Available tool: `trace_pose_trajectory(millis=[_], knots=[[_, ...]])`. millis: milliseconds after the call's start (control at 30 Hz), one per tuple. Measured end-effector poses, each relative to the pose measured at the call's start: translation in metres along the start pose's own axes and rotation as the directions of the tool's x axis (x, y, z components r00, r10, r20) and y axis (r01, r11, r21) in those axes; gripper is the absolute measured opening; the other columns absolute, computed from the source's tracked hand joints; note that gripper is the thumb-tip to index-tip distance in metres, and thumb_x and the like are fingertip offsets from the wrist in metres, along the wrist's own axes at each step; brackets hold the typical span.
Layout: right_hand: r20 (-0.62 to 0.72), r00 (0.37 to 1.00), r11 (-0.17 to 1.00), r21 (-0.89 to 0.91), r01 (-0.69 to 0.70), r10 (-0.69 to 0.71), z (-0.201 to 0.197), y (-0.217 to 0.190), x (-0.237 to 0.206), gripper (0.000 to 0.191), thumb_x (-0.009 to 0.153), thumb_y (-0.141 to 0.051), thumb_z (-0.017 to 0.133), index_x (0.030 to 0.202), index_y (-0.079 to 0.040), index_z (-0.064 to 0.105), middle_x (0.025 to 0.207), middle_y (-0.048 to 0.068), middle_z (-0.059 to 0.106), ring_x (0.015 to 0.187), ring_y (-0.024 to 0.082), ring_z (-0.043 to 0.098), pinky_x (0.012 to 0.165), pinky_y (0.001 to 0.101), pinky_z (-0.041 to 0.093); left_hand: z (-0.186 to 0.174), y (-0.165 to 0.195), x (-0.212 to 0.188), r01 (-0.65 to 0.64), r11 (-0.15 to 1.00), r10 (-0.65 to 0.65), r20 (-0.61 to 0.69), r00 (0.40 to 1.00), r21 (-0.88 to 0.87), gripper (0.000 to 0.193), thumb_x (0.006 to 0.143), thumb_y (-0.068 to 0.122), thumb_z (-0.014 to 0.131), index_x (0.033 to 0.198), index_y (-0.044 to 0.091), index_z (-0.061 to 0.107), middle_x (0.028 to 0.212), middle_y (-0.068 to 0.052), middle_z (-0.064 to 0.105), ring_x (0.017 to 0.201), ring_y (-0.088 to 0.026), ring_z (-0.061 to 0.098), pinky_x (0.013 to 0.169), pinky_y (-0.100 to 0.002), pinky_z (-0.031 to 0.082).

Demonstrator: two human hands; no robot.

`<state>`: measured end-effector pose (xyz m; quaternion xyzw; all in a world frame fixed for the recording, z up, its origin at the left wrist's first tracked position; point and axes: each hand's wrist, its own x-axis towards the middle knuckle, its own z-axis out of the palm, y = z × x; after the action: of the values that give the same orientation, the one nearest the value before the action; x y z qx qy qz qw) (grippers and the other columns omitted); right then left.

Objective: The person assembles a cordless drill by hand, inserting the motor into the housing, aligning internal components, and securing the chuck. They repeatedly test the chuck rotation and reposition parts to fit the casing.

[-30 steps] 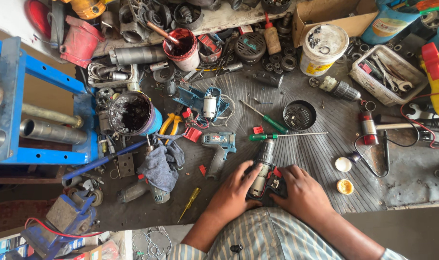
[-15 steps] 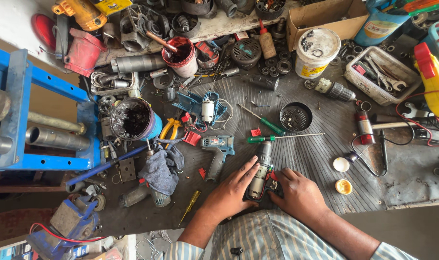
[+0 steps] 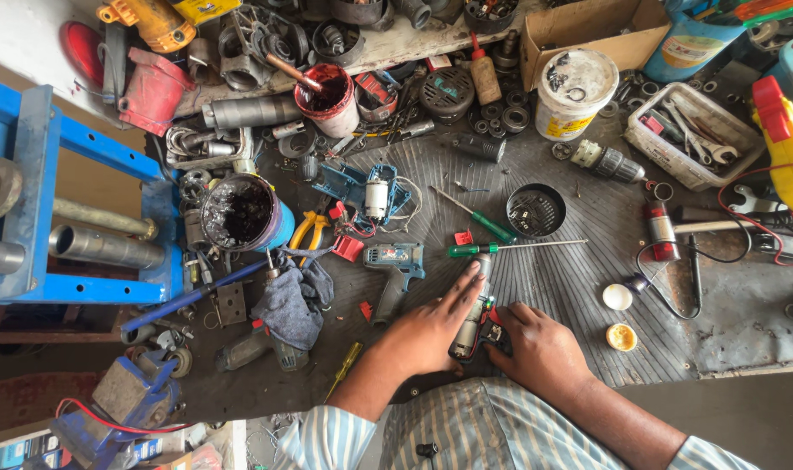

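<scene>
My left hand is wrapped around a grey cylindrical motor part that lies on the ribbed dark mat, forefinger stretched along it. My right hand rests just right of it, fingers touching a small black and red piece at the part's near end. A green-handled screwdriver lies just beyond the part's far end. A teal drill housing sits to the left of my left hand.
A black can of dark grease, a grey rag, a black round dish of small parts, a white bucket, a white tray of wrenches, a cardboard box and a blue metal frame crowd the bench.
Both hands stay on the motor part; my left forefinger has stretched further along it. The view has shifted slightly.
</scene>
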<state>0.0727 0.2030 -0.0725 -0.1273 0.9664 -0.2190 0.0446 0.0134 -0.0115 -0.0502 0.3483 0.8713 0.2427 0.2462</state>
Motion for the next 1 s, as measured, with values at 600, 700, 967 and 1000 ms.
trace_pose_trajectory(millis=[600,700,967,1000], knots=[[0.066,0.998,1.000,-0.030,0.010,-0.008,0.001,0.008,0.002,0.063,0.074,-0.043,0.079,0.119,-0.001,0.067,0.106,0.012,0.065,0.095,0.027,0.069,0.079,0.0366,0.059,-0.008,-0.006,0.014,-0.098,0.990,0.095,-0.038,0.995,-0.099,0.153,0.042,0.025,0.101,0.162,0.015,0.008,0.170,-0.013,0.026,0.128,-0.046,0.057,0.101,-0.049,0.052],[0.060,0.998,1.000,-0.029,0.009,-0.008,0.001,0.008,0.001,0.063,0.074,-0.043,0.079,0.120,-0.001,0.067,0.106,0.012,0.065,0.095,0.027,0.069,0.080,0.0367,0.059,-0.008,-0.006,0.013,-0.110,0.988,0.105,-0.057,0.993,-0.106,0.153,0.042,0.025,0.101,0.163,0.015,0.008,0.169,-0.013,0.027,0.128,-0.046,0.057,0.101,-0.049,0.052],[0.048,0.999,0.999,-0.035,0.015,-0.013,0.002,0.007,0.002,0.063,0.075,-0.043,0.078,0.120,-0.001,0.066,0.107,0.012,0.066,0.095,0.027,0.069,0.079,0.0369,0.059,-0.009,-0.007,0.013,-0.095,0.990,0.091,-0.045,0.995,-0.102,0.153,0.044,0.026,0.101,0.163,0.016,0.006,0.169,-0.013,0.028,0.128,-0.045,0.057,0.102,-0.049,0.052],[0.051,0.999,1.000,-0.027,0.006,-0.005,0.001,0.006,0.003,0.064,0.074,-0.043,0.078,0.122,-0.002,0.066,0.106,0.012,0.066,0.095,0.027,0.069,0.079,0.0369,0.059,-0.008,-0.007,0.013,-0.082,0.991,0.079,-0.036,0.996,-0.106,0.152,0.044,0.026,0.101,0.163,0.016,0.006,0.169,-0.012,0.026,0.129,-0.045,0.057,0.103,-0.048,0.051]])
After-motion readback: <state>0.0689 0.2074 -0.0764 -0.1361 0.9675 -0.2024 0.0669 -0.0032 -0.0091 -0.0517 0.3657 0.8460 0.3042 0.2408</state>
